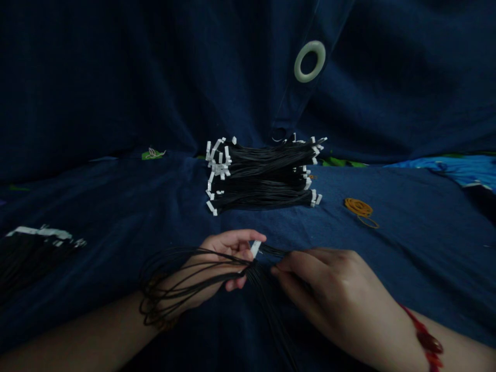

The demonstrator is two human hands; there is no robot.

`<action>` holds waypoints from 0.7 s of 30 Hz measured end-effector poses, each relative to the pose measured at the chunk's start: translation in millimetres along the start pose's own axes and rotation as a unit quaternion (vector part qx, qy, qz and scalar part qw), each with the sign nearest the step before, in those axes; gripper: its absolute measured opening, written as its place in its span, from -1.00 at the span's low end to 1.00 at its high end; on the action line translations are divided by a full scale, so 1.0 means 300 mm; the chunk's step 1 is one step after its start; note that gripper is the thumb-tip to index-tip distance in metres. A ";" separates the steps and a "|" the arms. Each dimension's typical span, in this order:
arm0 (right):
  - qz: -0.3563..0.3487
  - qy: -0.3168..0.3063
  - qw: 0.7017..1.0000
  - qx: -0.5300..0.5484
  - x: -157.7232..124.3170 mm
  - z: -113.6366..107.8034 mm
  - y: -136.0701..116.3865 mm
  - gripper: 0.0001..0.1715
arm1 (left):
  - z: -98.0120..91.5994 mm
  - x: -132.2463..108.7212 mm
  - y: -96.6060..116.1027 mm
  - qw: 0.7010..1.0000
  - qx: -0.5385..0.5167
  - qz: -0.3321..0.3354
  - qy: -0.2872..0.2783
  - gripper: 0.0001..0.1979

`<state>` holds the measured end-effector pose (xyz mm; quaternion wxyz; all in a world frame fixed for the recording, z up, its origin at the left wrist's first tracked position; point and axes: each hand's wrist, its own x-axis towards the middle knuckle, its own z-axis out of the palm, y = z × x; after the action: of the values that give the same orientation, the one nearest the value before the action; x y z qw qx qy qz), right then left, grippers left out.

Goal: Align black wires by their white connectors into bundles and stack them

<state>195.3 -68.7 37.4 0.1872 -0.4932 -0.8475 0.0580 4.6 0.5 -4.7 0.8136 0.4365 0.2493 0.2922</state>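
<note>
My left hand [228,253] is closed on a bundle of thin black wires [186,268]. A white connector [255,248] stands up between its thumb and index finger. The wires loop back over my left wrist, and more of them hang down below the fingers. My right hand [321,279] is just to the right with its fingers pinched together. A few black wires run from the connector into its grip, and the fingertips are partly hidden.
Farther back on the dark blue cloth [135,206] lies a stack of tied black wire bundles [263,194] with white connectors. More wires with white ends [42,235] lie at the left. Orange rubber bands [358,207] rest at the right. A pale ring [297,70] is on the hanging cloth.
</note>
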 end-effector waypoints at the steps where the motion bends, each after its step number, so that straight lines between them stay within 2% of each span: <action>1: -0.004 0.001 1.000 -0.003 0.000 0.001 -0.001 -0.75 | -0.001 0.001 -0.002 1.000 0.005 -0.001 0.002 -0.65; 9: 0.005 0.015 1.000 -0.001 0.000 -0.007 -0.005 -0.77 | -0.012 0.006 -0.019 1.000 0.007 -0.006 -0.005 -0.62; 15: -0.002 0.008 1.000 -0.029 0.004 0.007 -0.003 -0.78 | -0.001 0.003 -0.019 0.999 0.035 0.002 0.017 -0.73; 21: -0.022 0.029 0.998 -0.046 0.007 0.019 -0.009 -0.80 | 0.004 0.006 -0.020 1.000 0.023 0.004 0.014 -0.67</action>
<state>190.1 -67.6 33.3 0.1898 -0.4841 -0.8542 0.0005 8.2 -1.7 -9.6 0.7984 0.4521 0.2662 0.2954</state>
